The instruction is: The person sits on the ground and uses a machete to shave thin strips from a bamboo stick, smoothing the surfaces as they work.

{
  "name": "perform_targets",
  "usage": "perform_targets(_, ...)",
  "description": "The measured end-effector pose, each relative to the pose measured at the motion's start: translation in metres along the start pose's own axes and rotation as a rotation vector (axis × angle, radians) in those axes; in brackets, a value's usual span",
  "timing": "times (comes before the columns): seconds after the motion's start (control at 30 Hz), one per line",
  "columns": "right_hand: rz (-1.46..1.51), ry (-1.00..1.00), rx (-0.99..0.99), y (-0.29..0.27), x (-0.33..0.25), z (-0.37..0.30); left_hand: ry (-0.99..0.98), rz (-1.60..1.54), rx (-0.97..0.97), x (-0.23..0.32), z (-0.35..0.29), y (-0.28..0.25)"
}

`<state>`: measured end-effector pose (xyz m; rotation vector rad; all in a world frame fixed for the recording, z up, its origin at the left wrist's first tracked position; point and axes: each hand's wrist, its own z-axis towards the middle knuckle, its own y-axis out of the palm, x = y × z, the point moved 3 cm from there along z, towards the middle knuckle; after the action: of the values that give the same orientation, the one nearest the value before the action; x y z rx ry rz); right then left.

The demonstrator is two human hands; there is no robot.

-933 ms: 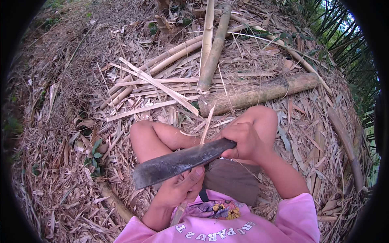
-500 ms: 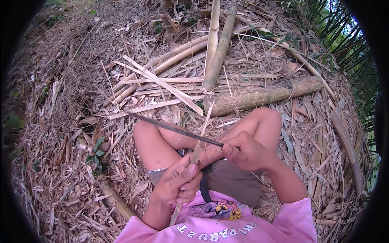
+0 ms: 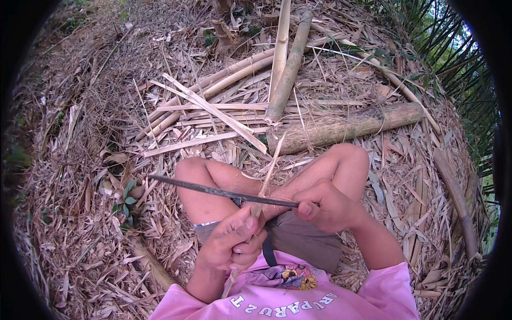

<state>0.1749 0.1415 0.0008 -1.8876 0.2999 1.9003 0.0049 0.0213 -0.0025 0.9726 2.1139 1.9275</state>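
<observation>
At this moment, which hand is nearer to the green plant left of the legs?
Left. The left hand, gripping a bamboo strip, is right of the plant; the right hand, holding the blade, is farther right.

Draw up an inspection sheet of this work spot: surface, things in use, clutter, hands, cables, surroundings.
Surface: dry leaf litter.
Things in use: knife, its blade crossing in front of a thin strip; contact unclear.
Clutter: slats, poles and a log beyond the legs.
Hands: left hand grips the strip; right hand grips the knife.
Cables: nothing seen.
Surroundings: green foliage upper right, small plant left.
</observation>
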Motion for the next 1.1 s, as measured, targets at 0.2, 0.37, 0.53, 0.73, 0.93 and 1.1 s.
perform_targets(0.2, 0.141, 0.022, -0.002, 0.008, 0.000, -0.002, -0.032, -0.196, -0.149, -0.003, 0.000, -0.009)
perform_targets(0.37, 0.266, 0.057, 0.007, 0.016, -0.001, -0.007, -0.055, -0.293, -0.209, -0.002, -0.001, -0.005)
perform_targets(0.53, 0.350, 0.136, 0.064, 0.015, -0.014, -0.012, -0.057, -0.312, -0.215, -0.001, -0.003, -0.005)
perform_targets(0.73, 0.134, 0.131, 0.035, 0.015, -0.009, -0.010, 0.041, 0.151, 0.059, -0.003, 0.000, 0.010)
perform_targets(0.93, 0.218, 0.161, -0.054, 0.008, -0.005, -0.009, 0.097, 0.442, 0.227, -0.004, -0.002, 0.023)
perform_targets(1.1, -0.134, 0.024, 0.103, 0.004, 0.007, 0.005, 0.142, 0.594, 0.306, -0.005, 0.000, 0.016)
